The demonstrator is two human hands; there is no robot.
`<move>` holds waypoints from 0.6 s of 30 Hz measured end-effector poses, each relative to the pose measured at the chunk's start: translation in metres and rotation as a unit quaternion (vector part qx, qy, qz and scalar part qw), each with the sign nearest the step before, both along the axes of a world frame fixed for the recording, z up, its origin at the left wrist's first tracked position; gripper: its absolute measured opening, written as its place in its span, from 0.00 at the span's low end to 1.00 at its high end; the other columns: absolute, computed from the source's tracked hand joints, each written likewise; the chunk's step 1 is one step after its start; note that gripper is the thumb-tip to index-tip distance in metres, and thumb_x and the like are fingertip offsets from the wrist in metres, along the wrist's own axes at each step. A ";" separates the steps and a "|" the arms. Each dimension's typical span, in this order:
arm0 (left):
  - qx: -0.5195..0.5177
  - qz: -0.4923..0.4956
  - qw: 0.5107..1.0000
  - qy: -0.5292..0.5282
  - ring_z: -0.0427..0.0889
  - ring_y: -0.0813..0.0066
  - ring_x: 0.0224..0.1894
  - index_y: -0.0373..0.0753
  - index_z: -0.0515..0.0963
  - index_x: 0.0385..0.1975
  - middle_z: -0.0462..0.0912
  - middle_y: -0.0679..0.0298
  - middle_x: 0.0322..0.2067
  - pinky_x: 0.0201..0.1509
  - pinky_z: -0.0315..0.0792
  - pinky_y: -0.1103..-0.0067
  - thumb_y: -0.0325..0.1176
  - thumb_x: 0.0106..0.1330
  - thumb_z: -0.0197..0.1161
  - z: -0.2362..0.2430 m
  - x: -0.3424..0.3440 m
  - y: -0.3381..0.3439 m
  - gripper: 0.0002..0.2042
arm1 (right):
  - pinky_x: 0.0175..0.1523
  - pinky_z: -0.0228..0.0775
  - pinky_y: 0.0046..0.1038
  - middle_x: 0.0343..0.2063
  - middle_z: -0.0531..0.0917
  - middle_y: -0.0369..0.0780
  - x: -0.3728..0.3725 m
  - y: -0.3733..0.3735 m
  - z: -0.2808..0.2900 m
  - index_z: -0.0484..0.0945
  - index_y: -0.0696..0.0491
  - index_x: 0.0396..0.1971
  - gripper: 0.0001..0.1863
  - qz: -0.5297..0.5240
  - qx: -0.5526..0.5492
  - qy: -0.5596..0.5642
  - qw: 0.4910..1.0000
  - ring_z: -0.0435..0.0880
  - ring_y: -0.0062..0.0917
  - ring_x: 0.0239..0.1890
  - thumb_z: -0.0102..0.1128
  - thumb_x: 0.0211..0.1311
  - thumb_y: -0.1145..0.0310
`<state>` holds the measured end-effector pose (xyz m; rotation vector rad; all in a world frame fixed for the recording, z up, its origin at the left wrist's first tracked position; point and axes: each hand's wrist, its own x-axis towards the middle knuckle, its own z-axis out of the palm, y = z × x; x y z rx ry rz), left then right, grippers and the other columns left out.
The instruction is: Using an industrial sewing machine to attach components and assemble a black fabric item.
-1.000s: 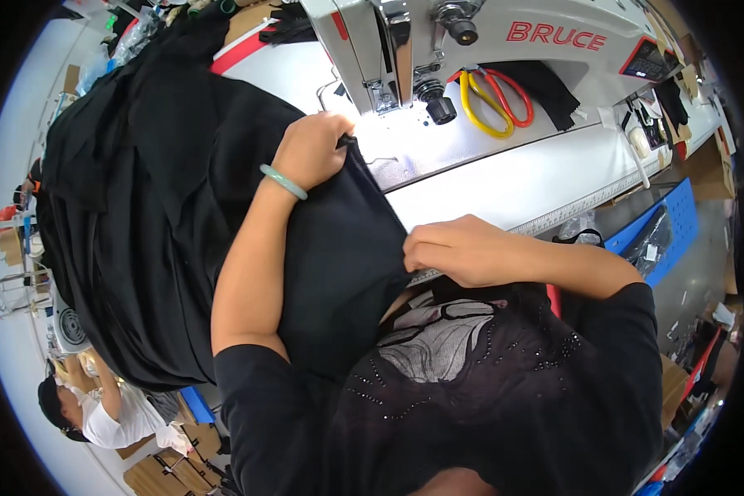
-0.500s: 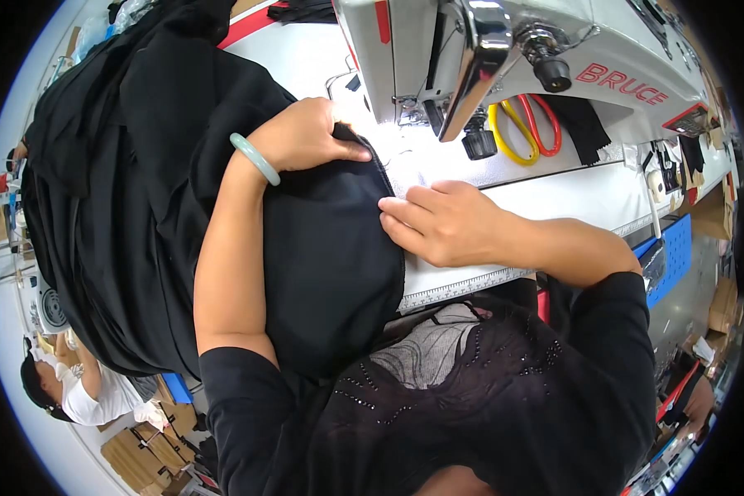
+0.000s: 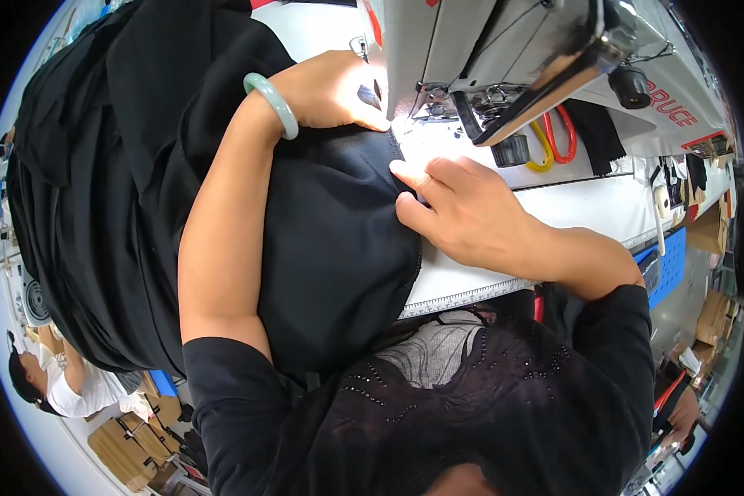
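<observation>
A large spread of black fabric [image 3: 339,223] lies over the table and my lap, its stitched edge running beside the sewing machine [image 3: 471,50]. My left hand [image 3: 331,93], with a pale green bangle [image 3: 270,103] at the wrist, grips that edge just left of the lit needle area. Its thumb lies on top and the other fingers are partly hidden. Nearer to me, my right hand [image 3: 467,207] has its fingertips closed at the same edge, the remaining fingers curled. The machine's head hides part of the sewing spot.
Scissors with red and yellow handles [image 3: 566,136] lie behind the machine's head, beside a black cloth piece [image 3: 595,136]. A ruler strip [image 3: 471,293] runs along the table's front edge. A blue perforated panel [image 3: 668,260] stands to the right. At far left a person [image 3: 66,376] works.
Both hands have shifted slightly right, the left one farther away toward the needle area, and the fabric edge has moved with them. The machine appears nearer in the picture.
</observation>
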<state>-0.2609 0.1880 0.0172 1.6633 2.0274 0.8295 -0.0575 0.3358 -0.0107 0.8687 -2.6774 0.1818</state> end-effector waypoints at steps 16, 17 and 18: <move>0.005 -0.019 0.999 -0.027 0.81 0.58 0.39 0.35 0.79 0.39 0.83 0.53 0.36 0.43 0.74 0.72 0.25 0.47 0.67 0.000 -0.011 0.018 0.16 | 0.54 0.67 0.40 0.49 0.76 0.49 -0.009 0.011 0.012 0.73 0.61 0.42 0.13 -0.011 -0.035 -0.125 0.992 0.76 0.44 0.49 0.52 0.58 0.71; -0.030 -0.002 0.999 -0.015 0.80 0.58 0.40 0.35 0.78 0.40 0.83 0.53 0.37 0.44 0.74 0.71 0.24 0.48 0.67 0.002 -0.011 0.020 0.17 | 0.54 0.67 0.40 0.49 0.76 0.49 -0.009 0.010 0.012 0.73 0.61 0.42 0.13 -0.009 -0.034 -0.126 0.991 0.76 0.44 0.49 0.52 0.58 0.71; -0.065 0.016 0.998 -0.005 0.80 0.58 0.41 0.35 0.77 0.42 0.83 0.53 0.38 0.45 0.74 0.71 0.23 0.48 0.67 0.003 -0.010 0.021 0.18 | 0.54 0.67 0.40 0.49 0.76 0.48 -0.009 0.010 0.011 0.74 0.60 0.42 0.14 -0.028 -0.030 -0.129 0.991 0.76 0.44 0.49 0.52 0.58 0.71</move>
